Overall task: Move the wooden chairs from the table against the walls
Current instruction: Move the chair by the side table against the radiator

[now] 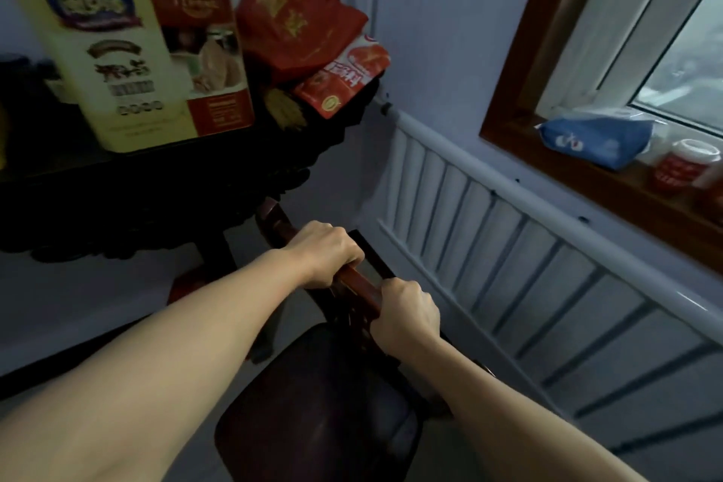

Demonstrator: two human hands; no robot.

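Observation:
A dark reddish wooden chair point(321, 399) stands below me, its seat toward me and its back toward the wall with the radiator. My left hand point(324, 252) grips the top rail of the chair's back near its far end. Wrapped around the same rail, closer to me, is my right hand point(409, 311). The dark carved wooden table point(164, 184) stands just beyond the chair, at the upper left. The chair's legs are hidden under the seat.
On the table lie a large yellow and red gift box point(129, 47), a red bag point(297, 20) and red snack packets point(344, 78). A white radiator point(528, 270) lines the right wall under a wooden window sill point(610, 184) holding a blue pack point(594, 139) and a red cup point(686, 164).

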